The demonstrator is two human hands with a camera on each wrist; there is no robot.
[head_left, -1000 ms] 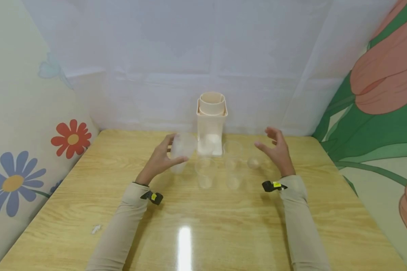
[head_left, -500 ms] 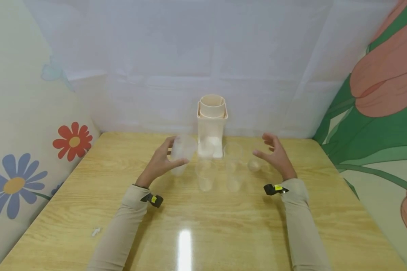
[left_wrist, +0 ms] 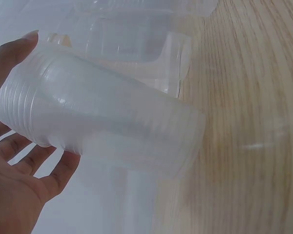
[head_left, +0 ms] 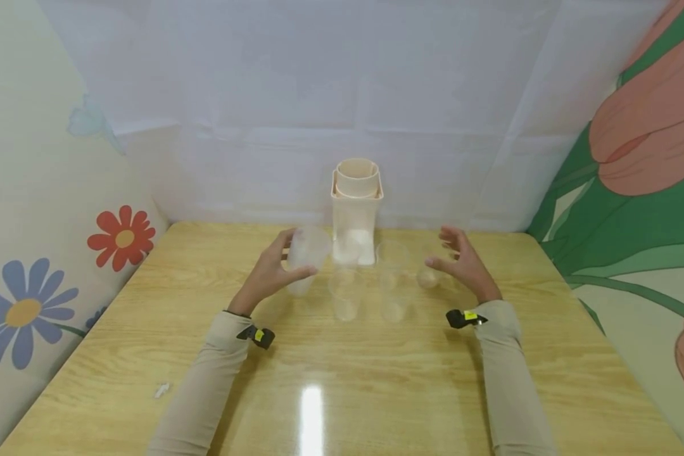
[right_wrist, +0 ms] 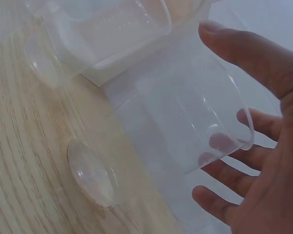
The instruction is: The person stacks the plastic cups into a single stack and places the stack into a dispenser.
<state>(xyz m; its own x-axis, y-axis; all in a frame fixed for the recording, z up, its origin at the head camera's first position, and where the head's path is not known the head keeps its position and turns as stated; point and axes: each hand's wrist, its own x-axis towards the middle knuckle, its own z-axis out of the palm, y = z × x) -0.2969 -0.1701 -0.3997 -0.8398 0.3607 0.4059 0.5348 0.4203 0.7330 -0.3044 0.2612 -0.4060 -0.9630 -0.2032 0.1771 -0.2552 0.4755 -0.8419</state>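
Observation:
In the head view my left hand (head_left: 268,273) holds a nested stack of clear plastic cups (head_left: 309,250). Its fingers and thumb span the ribbed rims of the stack (left_wrist: 102,109) in the left wrist view. To the right, my right hand (head_left: 467,269) curves loosely around one side of a single clear cup (head_left: 429,277). The right wrist view has fingertips by the rim of this cup (right_wrist: 190,112), some seen through its wall, with the thumb (right_wrist: 249,53) spread wide from them. Between the hands stand several more clear cups (head_left: 346,307).
A tall cream holder (head_left: 354,215) with a round cream cylinder (head_left: 357,178) in its top stands at the table's back, behind the cups. White cloth (head_left: 262,171) hangs beyond it. A white scrap (head_left: 161,389) lies on the wooden table (head_left: 342,361) at the left.
My right hand has come down a little beside the single cup. The left hand still holds the stack at the same place, and the standing cups have stayed put.

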